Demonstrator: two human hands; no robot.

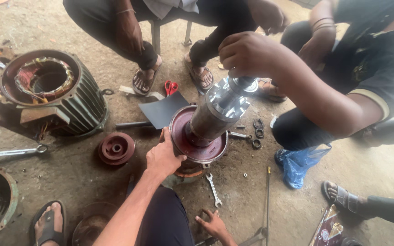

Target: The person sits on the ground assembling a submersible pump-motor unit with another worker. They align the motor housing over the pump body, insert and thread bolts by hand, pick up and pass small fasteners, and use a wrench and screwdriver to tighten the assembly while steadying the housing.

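Note:
My left hand (161, 157) rests on the rim of a dark red round end cover (215, 150) on the ground, thumb and fingers against its left edge. A grey motor rotor (215, 116) with a shiny finned top stands tilted in that cover. A co-worker's hand (247, 54) grips the rotor's shaft from the right. My right hand (213, 224) is low in view, fingers spread on the ground, holding nothing. A small spanner (214, 189) lies between my hands.
A ribbed motor housing (58, 91) with copper windings sits at left, a red disc-shaped part (116, 148) beside it. A long spanner (12, 151), red scissors (171, 86), a dark sheet (163, 110), loose rings (257, 133) and a blue bag (299, 164) lie about. Other people's sandalled feet ring the spot.

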